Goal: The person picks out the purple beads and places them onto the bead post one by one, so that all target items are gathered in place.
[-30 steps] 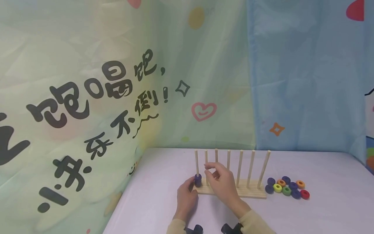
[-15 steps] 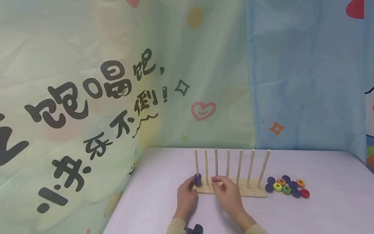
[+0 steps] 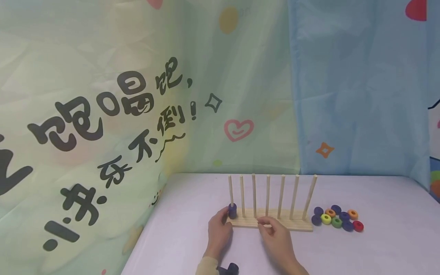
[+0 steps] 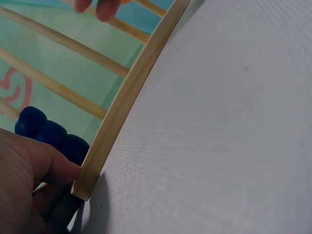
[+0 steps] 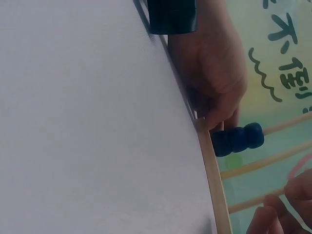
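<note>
My left hand (image 3: 219, 233) grips the left end of a wooden peg stand (image 3: 292, 225), thumb at the front edge of its base. In the left wrist view this hand (image 4: 29, 180) is close beside three dark blue rings (image 4: 50, 132) stacked on the end peg. The same stack of rings (image 3: 232, 211) shows in the head view on the leftmost peg. My right hand (image 3: 277, 238) is over the front of the base near the middle pegs, its fingers loosely bent with nothing seen between them. Its fingers (image 5: 265, 220) also show in the right wrist view.
Several upright pegs (image 3: 282, 196) rise from the base. On the table (image 3: 385, 248), right of the stand, lie loose rings: several dark blue ones, a yellow ring (image 3: 325, 219), a green ring (image 3: 336, 222), a red ring (image 3: 358, 226) and two orange ones. Printed curtains (image 3: 240, 76) hang behind.
My right hand has come down from beside the second peg and moved right, to the front of the base. The left hand has stayed on the stand's end.
</note>
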`<state>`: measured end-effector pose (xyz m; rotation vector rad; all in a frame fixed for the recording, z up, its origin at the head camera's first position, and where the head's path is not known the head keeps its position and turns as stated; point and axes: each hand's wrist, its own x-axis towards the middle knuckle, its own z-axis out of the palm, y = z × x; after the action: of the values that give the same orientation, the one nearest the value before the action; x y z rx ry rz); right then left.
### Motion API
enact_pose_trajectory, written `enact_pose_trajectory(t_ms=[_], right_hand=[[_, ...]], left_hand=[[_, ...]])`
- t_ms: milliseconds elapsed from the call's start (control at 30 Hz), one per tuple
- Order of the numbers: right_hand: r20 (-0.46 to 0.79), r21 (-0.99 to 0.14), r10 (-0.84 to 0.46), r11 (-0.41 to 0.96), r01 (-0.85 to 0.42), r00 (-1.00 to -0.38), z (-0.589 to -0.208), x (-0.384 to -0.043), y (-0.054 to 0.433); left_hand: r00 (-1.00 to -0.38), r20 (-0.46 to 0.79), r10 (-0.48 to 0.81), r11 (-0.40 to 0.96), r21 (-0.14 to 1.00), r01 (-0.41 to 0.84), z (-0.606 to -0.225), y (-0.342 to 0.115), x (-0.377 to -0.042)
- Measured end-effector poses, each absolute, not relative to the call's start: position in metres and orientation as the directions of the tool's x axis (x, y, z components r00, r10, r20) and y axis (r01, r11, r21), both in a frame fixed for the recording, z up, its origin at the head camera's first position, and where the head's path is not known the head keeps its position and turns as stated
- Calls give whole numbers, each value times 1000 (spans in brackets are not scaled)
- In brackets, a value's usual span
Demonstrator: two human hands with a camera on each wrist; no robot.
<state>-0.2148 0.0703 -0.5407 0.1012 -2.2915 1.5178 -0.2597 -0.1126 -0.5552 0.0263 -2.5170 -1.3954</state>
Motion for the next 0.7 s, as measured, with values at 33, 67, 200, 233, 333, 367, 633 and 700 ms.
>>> enact_pose_trajectory(t_ms=[33, 67, 200, 233, 333, 367, 633, 700], right_hand=[[342, -874, 157, 415, -252, -927, -542, -214, 72], [327, -878, 163, 418, -235, -931, -542, -214, 73], [272, -888, 200, 430, -165, -941, -543, -212, 79], [258, -890, 211, 432, -147, -943, -544, -212, 81], [218, -897, 240, 430, -97, -946, -546, -212, 88], [209, -898, 248, 431, -85, -946, -547, -212, 91], [198, -902, 316, 429, -47, -928, -547, -208, 105], [221, -900, 326, 432, -63, -919, -547, -208, 107]], left_hand=[[-966, 216, -144, 536, 837, 108, -555, -113, -260], [-966, 214, -145, 536, 838, 105, -554, -113, -260], [-966, 213, -149, 534, 839, 103, -554, -113, -260], [-965, 218, -147, 536, 838, 108, -554, -113, -260], [-964, 225, -142, 539, 834, 115, -555, -113, -261], [-964, 226, -140, 540, 833, 117, -555, -113, -261], [-963, 233, -134, 544, 830, 125, -558, -113, -261], [-966, 220, -138, 541, 834, 113, -557, -113, -261]])
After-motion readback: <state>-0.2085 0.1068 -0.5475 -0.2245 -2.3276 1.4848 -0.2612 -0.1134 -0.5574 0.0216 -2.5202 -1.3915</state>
